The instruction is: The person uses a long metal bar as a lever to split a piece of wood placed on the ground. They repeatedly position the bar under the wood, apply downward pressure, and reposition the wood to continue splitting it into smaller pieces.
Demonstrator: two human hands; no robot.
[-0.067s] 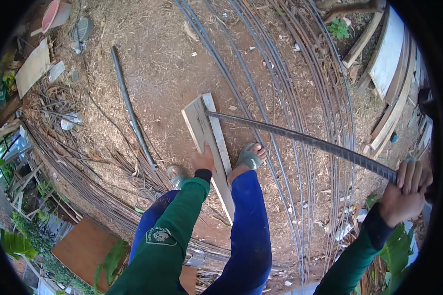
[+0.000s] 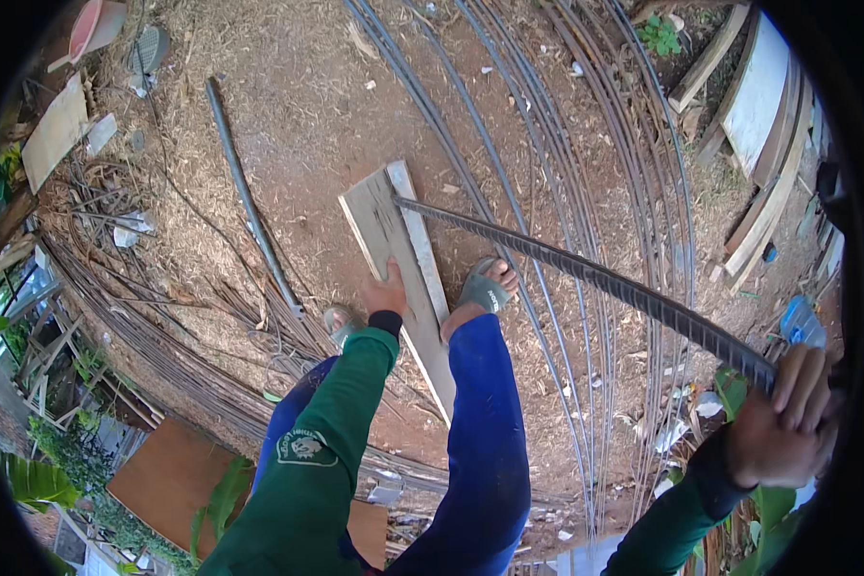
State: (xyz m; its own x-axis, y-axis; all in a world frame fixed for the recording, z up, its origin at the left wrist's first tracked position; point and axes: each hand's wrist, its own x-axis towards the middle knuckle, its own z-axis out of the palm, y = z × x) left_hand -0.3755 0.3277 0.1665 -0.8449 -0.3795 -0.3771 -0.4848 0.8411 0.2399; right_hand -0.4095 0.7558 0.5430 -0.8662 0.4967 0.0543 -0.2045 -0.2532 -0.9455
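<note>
My left hand [image 2: 384,294] grips the edge of a weathered wooden board [image 2: 372,213], lying beside a paler strip [image 2: 415,227] between my sandalled feet. My right hand [image 2: 785,427], at the lower right, is closed round a long dark ribbed metal bar [image 2: 586,275]. The bar slants up to the left, its far end resting at the top of the board near the pale strip. My right foot [image 2: 490,286] is against the strip's side; my left foot [image 2: 342,324] is left of the board.
Long rods [image 2: 538,125] run along the right, with more bundled rods [image 2: 134,298] at left. A dark pole [image 2: 240,187] lies on the dirt. Timber offcuts [image 2: 758,96], a pink bucket [image 2: 94,29] and a brown sheet [image 2: 173,480] lie around the edges.
My right hand has moved downward with the near end of the bar. The board, my feet and the surroundings sit slightly higher and further left in the view.
</note>
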